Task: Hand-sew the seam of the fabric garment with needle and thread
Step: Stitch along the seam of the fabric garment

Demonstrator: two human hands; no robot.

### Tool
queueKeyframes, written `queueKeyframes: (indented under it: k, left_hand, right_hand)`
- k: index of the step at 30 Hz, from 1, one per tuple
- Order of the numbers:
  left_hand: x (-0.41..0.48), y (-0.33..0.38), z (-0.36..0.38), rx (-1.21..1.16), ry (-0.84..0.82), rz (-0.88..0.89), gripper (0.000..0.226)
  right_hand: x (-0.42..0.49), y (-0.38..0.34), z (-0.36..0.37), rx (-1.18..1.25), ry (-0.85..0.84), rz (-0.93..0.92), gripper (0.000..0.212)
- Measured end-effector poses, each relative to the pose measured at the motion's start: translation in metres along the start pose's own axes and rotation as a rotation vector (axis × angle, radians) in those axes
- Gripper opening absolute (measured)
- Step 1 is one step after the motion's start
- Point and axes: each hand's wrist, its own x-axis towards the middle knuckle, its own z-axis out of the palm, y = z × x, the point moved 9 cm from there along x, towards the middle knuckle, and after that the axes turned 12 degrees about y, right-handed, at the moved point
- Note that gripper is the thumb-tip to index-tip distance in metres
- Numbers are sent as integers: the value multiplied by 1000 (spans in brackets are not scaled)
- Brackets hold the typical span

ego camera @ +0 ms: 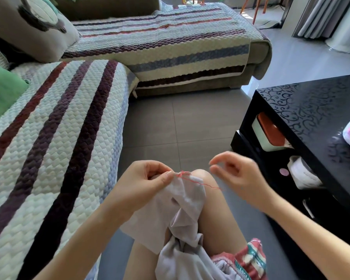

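L hand (150, 178) pinching grey fabric (190, 190) at seam (183, 173), over knee (202, 174). From seam, red thread (206, 185) trailing rightward toward R hand (236, 174) — just beside, fingers curling, blurred; can't tell if grip holding needle. Seam lying left-right btwn hands — R hand nearer thread's free end.

The pale lilac-grey fabric garment (187, 201) hangs crumpled over a bare knee (200, 172) at near centre, its upper edge gathered at the top of the knee. A thin red thread (191, 179) is stitched along that edge, with one loose strand trailing off to the right.
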Motion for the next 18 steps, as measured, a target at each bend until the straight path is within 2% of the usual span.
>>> queueKeyframes:
  k: [4,10,12,15,18]
  left_hand:
    - [-1,2,1,-9,-12,1,13]
    - [-2,2,2,-1,-5,-7,12]
    - [0,1,0,16,11,-6,11]
    - [3,-1,-2,93,42,29,12]
    - [4,-5,-5,136,71,34,16]
  right_hand:
    - [-17,-46,24,-81,16,-226,23]
    - [-19,-59,32,-93,17,-331,17]
    - [-18,-54,31,115,-93,-140,9]
    - [-18,-55,27,680,-320,320,7]
    - [-5,-70,7,1012,-350,471,23]
